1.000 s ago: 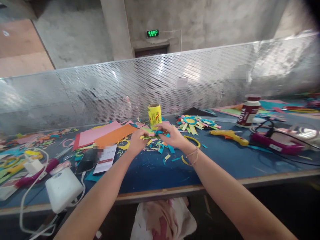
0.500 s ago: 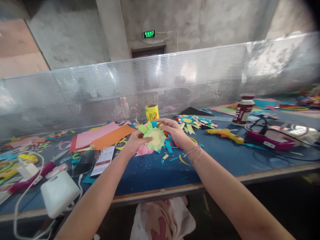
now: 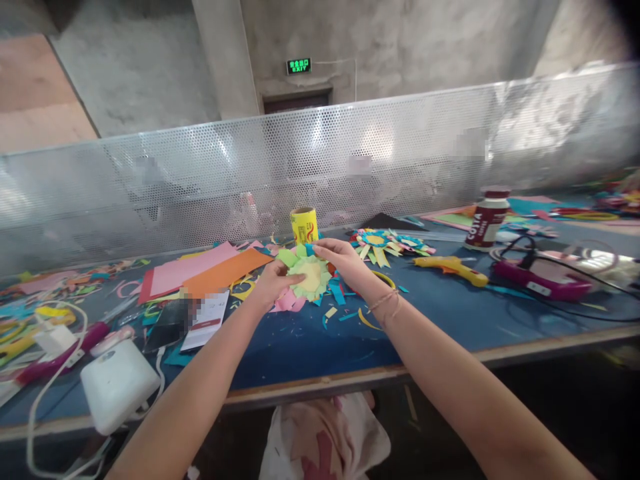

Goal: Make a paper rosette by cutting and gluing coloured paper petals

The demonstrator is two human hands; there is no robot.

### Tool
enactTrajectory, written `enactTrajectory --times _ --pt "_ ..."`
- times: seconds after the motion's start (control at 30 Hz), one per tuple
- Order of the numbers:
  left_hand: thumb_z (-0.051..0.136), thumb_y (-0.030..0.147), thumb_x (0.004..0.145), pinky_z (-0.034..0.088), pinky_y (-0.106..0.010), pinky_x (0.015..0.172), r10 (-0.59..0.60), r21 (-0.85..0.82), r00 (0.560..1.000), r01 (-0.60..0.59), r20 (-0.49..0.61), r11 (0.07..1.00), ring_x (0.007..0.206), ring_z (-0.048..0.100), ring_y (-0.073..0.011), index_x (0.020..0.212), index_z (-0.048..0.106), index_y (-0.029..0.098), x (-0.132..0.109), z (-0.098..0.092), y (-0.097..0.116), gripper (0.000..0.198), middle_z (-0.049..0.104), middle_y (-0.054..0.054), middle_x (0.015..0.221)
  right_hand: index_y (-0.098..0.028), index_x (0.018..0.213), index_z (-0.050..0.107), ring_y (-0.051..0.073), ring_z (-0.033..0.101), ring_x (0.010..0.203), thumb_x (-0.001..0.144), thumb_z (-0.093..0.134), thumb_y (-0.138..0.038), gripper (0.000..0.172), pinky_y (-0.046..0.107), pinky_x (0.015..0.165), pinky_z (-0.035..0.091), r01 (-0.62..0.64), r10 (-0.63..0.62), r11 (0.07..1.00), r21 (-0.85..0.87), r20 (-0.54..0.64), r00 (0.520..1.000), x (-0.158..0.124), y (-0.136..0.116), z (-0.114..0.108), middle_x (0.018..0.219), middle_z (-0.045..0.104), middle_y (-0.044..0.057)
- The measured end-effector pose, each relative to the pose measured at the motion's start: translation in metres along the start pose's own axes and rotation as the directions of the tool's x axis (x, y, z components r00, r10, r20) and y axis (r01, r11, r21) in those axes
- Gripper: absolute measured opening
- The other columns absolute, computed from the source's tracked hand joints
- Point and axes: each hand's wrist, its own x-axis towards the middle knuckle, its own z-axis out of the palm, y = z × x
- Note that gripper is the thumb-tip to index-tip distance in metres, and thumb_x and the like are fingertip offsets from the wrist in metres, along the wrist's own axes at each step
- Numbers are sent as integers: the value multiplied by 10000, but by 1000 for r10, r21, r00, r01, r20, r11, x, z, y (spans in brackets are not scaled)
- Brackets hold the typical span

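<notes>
Between my hands, above the blue table, is a paper flower (image 3: 309,277) with a pale yellow round centre and light green petals. My left hand (image 3: 274,283) grips its left side, the thumb lying over the centre. At the flower's upper edge, my right hand (image 3: 338,256) pinches a small blue paper piece (image 3: 309,249) against the petals. Pink paper (image 3: 289,302) shows below the flower, and blue scraps (image 3: 338,292) lie to its right. A yellow tape roll (image 3: 305,227) stands just behind.
Pink paper sheets (image 3: 193,270) and an orange one (image 3: 225,272) lie left, near a phone (image 3: 206,321) and a white power bank (image 3: 119,387). Rightward are finished paper rosettes (image 3: 377,241), a yellow glue gun (image 3: 450,268), a bottle (image 3: 487,220) and a purple power strip (image 3: 543,283). A perforated metal screen (image 3: 200,180) rises behind.
My right hand has shifted slightly left along the flower's upper edge, its fingertips now at the blue piece. My left hand keeps its hold on the flower.
</notes>
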Motion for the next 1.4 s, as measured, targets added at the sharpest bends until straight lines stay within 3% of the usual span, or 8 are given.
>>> enactTrajectory --times 0.2,0.63,0.8,1.0,1.2,1.4 --pt "829 248 488 491 -385 826 -5 3 999 5 47 1000 849 655 -230 909 685 135 0 0 -2 459 710 -72 891 -194 733 631 113 561 609 680 673 -436 251 257 581 458 -40 41 999 8 -62 997 2 5 1 656 626 -2" --pt "834 236 484 481 -392 845 -8 0 999 8 36 1000 899 645 -249 960 663 120 -1 3 3 520 703 -86 893 -195 703 606 113 532 598 684 655 -419 230 261 581 427 -35 36 999 22 -65 997 4 9 -1 637 590 -15" --pt "835 245 486 482 -390 842 -14 -27 999 16 44 1000 880 649 -245 946 671 119 0 2 0 504 704 -79 885 -186 689 601 104 523 601 665 674 -385 213 248 590 423 -77 81 993 95 -41 996 2 6 0 630 571 -22" --pt "831 217 495 475 -383 832 -39 -45 999 40 18 998 846 649 -231 927 680 119 -1 0 -3 468 701 -76 889 -162 816 632 132 576 681 634 708 -377 291 277 672 467 -158 148 981 109 95 984 -2 -1 1 713 615 3" --pt "820 202 509 467 -394 834 -43 -52 999 42 -15 998 850 646 -233 931 675 124 0 0 -2 453 699 -72 874 -166 862 652 138 594 720 560 762 -322 356 291 716 484 -128 125 991 37 87 988 -1 1 0 803 649 8" --pt "804 187 523 454 -403 876 -18 -116 999 23 42 993 954 625 -260 966 669 129 -1 0 -1 467 695 -81 926 -187 909 647 159 626 762 585 750 -315 363 318 763 507 -141 127 985 95 138 982 -1 4 1 854 668 7"
